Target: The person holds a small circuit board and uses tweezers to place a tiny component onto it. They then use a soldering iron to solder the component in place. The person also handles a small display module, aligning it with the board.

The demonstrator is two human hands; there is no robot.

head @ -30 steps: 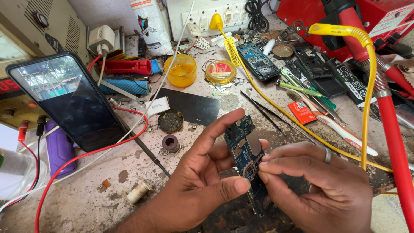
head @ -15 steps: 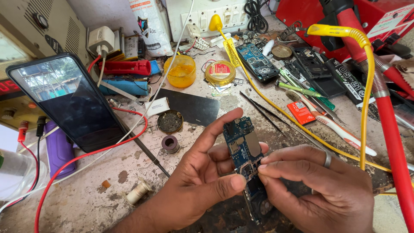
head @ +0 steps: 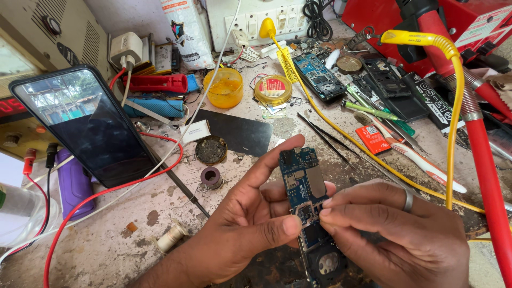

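While the left hand (head: 250, 224) grips the blue circuit board (head: 304, 184) upright between both hands, the right hand (head: 394, 234) pinches its middle; steady, light fingertip pressure seems best.

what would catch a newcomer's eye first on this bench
First, the blue circuit board at centre, pinched between the left hand and the right hand. Next, the dark phone propped at the left, crossed by a red wire, and the yellow cable arching down on the right.
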